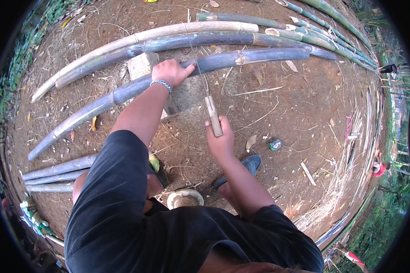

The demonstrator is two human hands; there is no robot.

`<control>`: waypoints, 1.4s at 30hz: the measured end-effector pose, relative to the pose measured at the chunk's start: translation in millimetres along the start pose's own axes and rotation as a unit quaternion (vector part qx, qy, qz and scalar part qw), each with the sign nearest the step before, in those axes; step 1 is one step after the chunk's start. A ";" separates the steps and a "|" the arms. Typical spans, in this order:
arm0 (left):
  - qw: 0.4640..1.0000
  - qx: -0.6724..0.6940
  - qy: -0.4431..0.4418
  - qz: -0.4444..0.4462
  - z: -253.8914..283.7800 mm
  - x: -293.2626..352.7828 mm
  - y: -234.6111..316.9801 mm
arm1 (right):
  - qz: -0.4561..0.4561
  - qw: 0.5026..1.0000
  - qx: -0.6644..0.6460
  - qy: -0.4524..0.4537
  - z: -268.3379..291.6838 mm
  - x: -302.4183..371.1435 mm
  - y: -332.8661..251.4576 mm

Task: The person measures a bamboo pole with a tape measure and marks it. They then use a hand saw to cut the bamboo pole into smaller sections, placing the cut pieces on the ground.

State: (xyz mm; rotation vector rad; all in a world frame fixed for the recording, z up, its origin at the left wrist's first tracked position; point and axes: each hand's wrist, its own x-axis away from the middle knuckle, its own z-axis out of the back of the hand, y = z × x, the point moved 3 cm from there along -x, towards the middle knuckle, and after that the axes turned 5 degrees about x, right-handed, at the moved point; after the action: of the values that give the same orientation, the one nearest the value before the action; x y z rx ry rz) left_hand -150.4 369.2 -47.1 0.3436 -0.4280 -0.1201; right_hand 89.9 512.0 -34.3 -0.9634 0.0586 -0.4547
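Note:
A long grey-green bamboo pole lies crosswise before me, resting over a wooden block. My left hand is closed over the pole near its middle, thumb stretched toward the right. In my right hand is the wooden handle of a handsaw. Its thin blade runs away from me and crosses the pole just right of my left thumb. How deep the blade sits in the bamboo I cannot tell.
Beyond lie a pale bamboo pole and a dark one, with green poles at far right. More poles lie at left. A tape measure rests by my shoe. Split strips pile up at right.

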 end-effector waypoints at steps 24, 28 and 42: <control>1.000 0.009 0.008 -0.011 -1.4 -3.6 0.0 | -0.013 1.000 -0.009 -0.014 -9.8 -14.6 -7.0; 1.000 0.003 0.012 0.000 -2.4 -4.0 -9.1 | 0.027 1.000 0.006 -0.007 -5.3 4.6 -4.9; 1.000 -0.002 0.008 -0.002 3.0 3.1 -8.1 | 0.061 0.996 0.063 -0.010 11.0 37.5 3.3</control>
State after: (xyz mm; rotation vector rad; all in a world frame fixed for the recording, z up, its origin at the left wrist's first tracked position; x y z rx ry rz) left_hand -149.2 360.1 -46.2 0.3405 -0.4119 -0.1221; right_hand 127.7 507.3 -24.9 -0.8346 0.0682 -0.3324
